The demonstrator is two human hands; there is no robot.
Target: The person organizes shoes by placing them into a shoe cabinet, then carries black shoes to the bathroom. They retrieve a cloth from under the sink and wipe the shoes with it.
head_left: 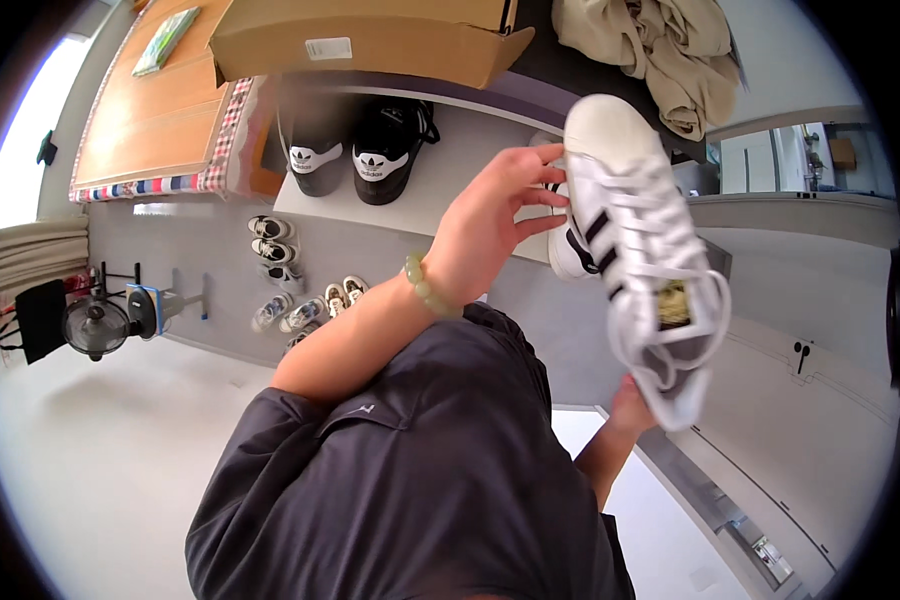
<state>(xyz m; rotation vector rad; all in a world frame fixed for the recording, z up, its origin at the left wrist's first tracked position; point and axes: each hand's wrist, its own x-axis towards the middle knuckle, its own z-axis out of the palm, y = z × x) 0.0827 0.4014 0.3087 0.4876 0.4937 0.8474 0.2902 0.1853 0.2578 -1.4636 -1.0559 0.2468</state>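
A white lace-up sneaker (625,190) with black side stripes and a gold tongue label is held up on the right, toe pointing away and heel toward me. My right hand (628,405) grips it at the heel, its fingers mostly hidden behind the shoe. Beside the toe, my left hand (490,215) has its fingers apart, with the tips at the shoe's left edge; whether they press on it is unclear. A green bead bracelet (425,285) circles my left wrist. Partly covered by the held sneaker, another white shoe (565,255) shows behind it.
Two dark shoes (382,165) stand on a pale low surface (450,150) ahead. Above them are an open cardboard box (370,45) and bunched beige cloth (670,60). Several more shoes (270,240) rest on the floor at left, near a wooden table (160,120) and a fan (95,325).
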